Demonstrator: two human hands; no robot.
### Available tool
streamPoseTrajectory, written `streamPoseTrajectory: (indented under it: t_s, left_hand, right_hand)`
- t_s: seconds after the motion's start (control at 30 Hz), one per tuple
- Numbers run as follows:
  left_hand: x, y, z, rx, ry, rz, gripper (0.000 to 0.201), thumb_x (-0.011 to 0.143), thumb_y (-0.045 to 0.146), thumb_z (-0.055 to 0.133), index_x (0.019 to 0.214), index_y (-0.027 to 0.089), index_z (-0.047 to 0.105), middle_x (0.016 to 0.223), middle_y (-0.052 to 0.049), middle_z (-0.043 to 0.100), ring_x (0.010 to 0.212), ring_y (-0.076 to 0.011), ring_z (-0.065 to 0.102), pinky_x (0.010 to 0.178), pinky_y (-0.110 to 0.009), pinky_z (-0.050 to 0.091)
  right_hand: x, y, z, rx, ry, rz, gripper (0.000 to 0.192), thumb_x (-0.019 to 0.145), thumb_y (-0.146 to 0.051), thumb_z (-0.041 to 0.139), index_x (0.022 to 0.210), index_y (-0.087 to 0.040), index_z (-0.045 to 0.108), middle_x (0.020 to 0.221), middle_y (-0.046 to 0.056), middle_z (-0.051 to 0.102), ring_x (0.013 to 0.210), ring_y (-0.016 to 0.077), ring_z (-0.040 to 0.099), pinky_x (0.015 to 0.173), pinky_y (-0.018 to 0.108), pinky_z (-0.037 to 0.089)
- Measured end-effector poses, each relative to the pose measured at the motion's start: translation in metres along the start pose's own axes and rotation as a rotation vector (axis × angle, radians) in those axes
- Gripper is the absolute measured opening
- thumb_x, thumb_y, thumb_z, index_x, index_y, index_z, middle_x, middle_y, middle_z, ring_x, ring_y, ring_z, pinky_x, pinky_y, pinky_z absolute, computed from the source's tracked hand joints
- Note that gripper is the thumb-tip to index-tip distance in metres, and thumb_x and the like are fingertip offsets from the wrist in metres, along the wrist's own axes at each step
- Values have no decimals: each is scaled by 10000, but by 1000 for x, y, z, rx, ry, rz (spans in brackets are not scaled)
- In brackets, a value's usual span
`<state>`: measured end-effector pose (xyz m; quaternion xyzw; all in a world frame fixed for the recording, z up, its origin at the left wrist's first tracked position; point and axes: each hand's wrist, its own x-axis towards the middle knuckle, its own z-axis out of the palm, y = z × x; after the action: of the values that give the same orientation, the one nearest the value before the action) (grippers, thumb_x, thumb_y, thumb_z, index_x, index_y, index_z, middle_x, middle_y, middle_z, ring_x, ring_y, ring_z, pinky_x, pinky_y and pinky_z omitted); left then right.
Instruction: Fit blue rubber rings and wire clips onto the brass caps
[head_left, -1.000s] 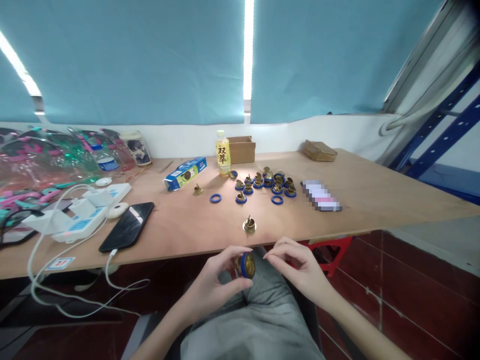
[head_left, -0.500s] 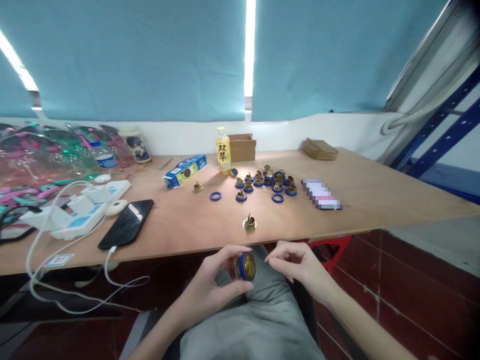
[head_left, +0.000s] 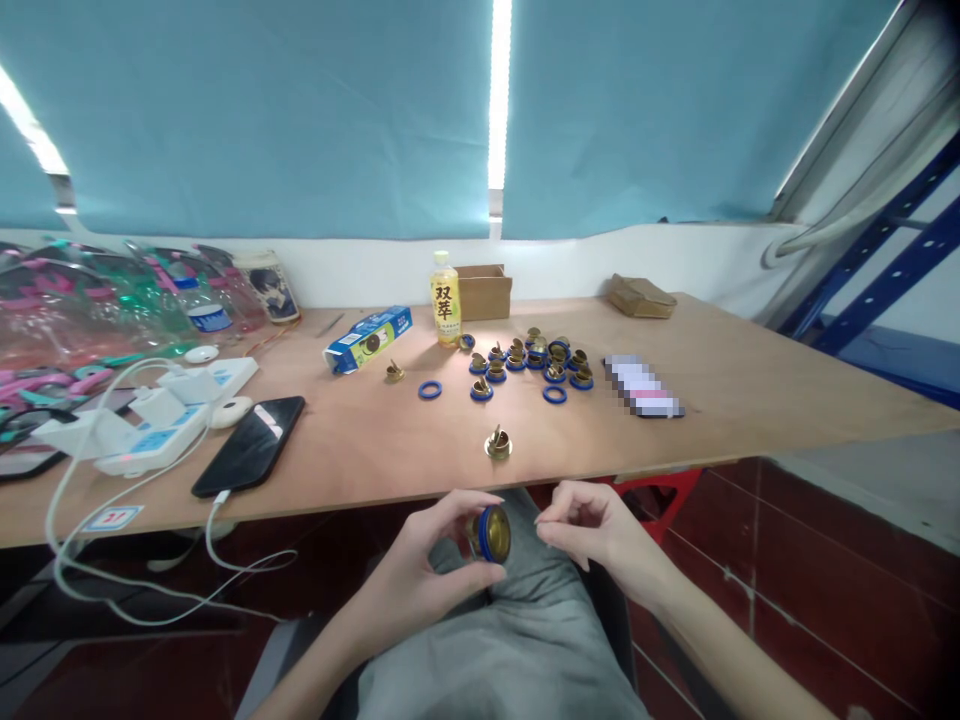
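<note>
Blue sheeting (head_left: 300, 120) hangs behind a wooden table (head_left: 727, 370); I place everything by the yellow-labelled drink bottle (head_left: 446, 303) on it, using the seated person's left and right.

Nearest, well on the person's side of the bottle and off the table's edge, the left hand (head_left: 431, 560) is curved partway closed, thumb and fingers gripping a blue-ringed brass fitting (head_left: 497, 535), its round face turned rightward. To the right of that, the right hand (head_left: 592, 525) has thumb and forefinger drawn together in a pinch; whether anything tiny sits between them, I cannot tell.

On the table, nearer than the bottle and slightly right, stands a ringless brass fitting (head_left: 499, 445). Far left and nearer lie a black smartphone (head_left: 250, 447) and a white power strip (head_left: 161, 440). Closer to the bottle come two loose blue rings (head_left: 430, 390), one either side, then a cluster of ringed brass fittings (head_left: 537, 358) to its right, with a second phone (head_left: 645, 387) beyond them. A blue carton (head_left: 369, 340) lies left of the bottle; just behind and right is a cardboard box (head_left: 484, 293).
</note>
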<state>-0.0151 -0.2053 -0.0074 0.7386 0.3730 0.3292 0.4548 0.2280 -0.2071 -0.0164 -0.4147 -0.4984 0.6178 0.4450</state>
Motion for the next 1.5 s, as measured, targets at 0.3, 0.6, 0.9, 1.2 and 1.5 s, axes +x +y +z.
streamPoseTrajectory:
  t_s: [0.3,0.6,0.9,1.2,1.5]
  left_hand:
    - [0,1,1,-5,-17,-3,443,829,292,783,1234,299,602,1073,3,682,910,-179,620,820,-285,495]
    - [1,4,1,0,-22,-20,437,824,275,784,1223,297,606,1031,19,686,891,-168,620,815,-273,494]
    - [1,8,2,18,-54,-32,422,817,265,778,1209,265,621,1061,-3,704,896,-179,630,809,-279,507]
    - [2,11,3,12,-73,-17,400,824,253,766,1200,248,629,1044,-13,710,880,-181,633,794,-288,511]
    - [2,15,5,-23,-94,-28,398,809,186,774,1180,251,648,1039,1,715,876,-168,625,799,-271,501]
  right_hand:
    - [3,4,-2,108,-81,0,277,777,-358,830,746,-139,664,659,36,745,464,112,653,486,202,516]
    - [4,10,-2,187,-206,-52,265,871,-374,753,795,-137,662,594,16,717,445,102,637,486,188,519]
    - [4,11,-1,206,-263,-24,310,904,-415,709,790,-147,601,553,11,692,419,112,616,462,199,507]
    - [2,10,3,171,-262,-3,337,854,-443,754,815,-163,571,604,-10,664,477,107,601,514,218,510]
    - [1,9,8,160,-305,25,325,839,-410,775,817,-157,572,621,-23,634,495,87,558,538,211,484]
